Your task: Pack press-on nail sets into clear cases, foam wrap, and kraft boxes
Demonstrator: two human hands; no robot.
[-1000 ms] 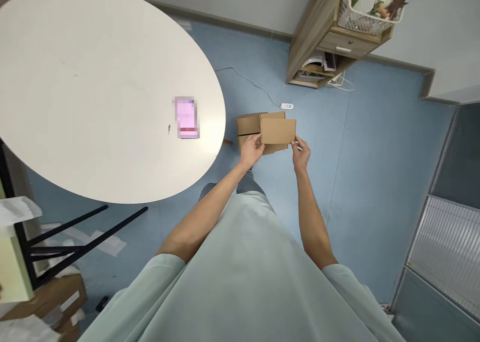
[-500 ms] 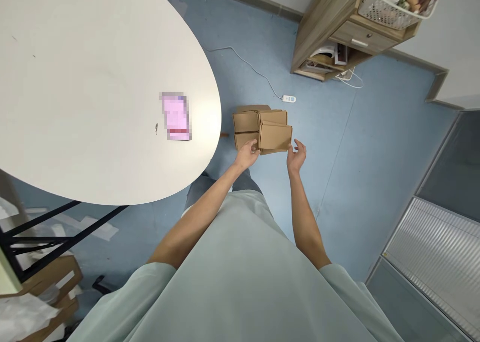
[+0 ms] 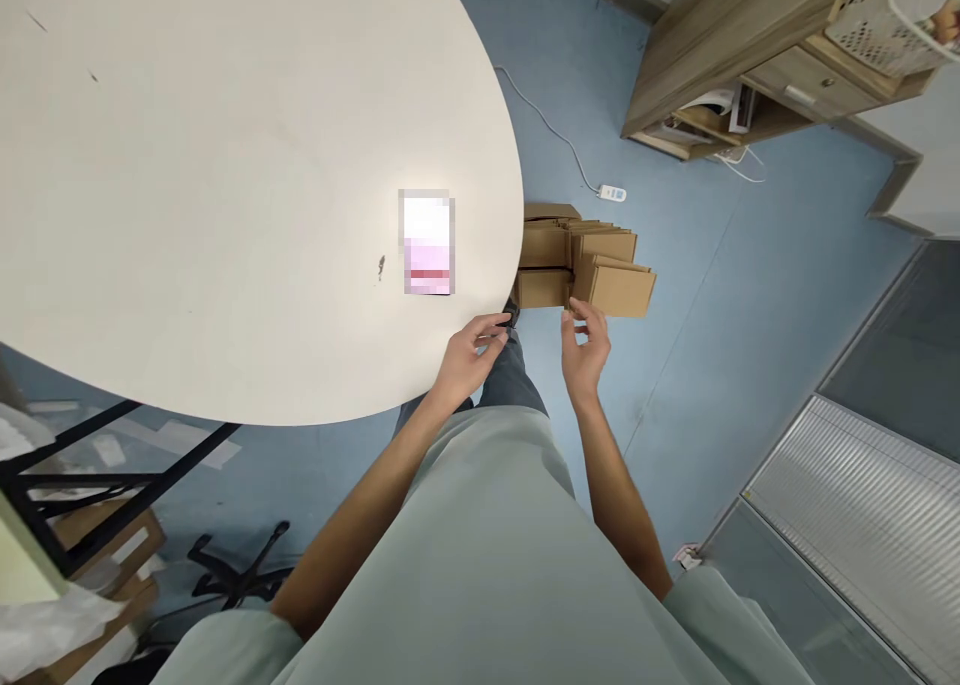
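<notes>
Several small brown cardboard boxes (image 3: 621,290) stand stacked close together on the blue floor, just past the rounded end of the white table (image 3: 247,265). The table edge hides part of the stack's left side. My left hand (image 3: 466,357) is at the table's near edge, fingers apart, holding nothing. My right hand (image 3: 585,350) is in front of the boxes, its fingers bent and apart with nothing between them. Whether its fingertips touch a box I cannot tell. A pixelated pink and white rectangle (image 3: 427,245) lies on the tabletop.
A white cable ends in a small power strip (image 3: 612,194) on the floor behind the boxes. A wooden cabinet (image 3: 750,65) with a white basket (image 3: 885,25) stands at the upper right. At lower left are a black chair base (image 3: 236,570) and cardboard (image 3: 112,540).
Both hands have drawn back from the boxes toward my body, the left one moving over to the table's edge. The view has shifted, so table and boxes appear further right.
</notes>
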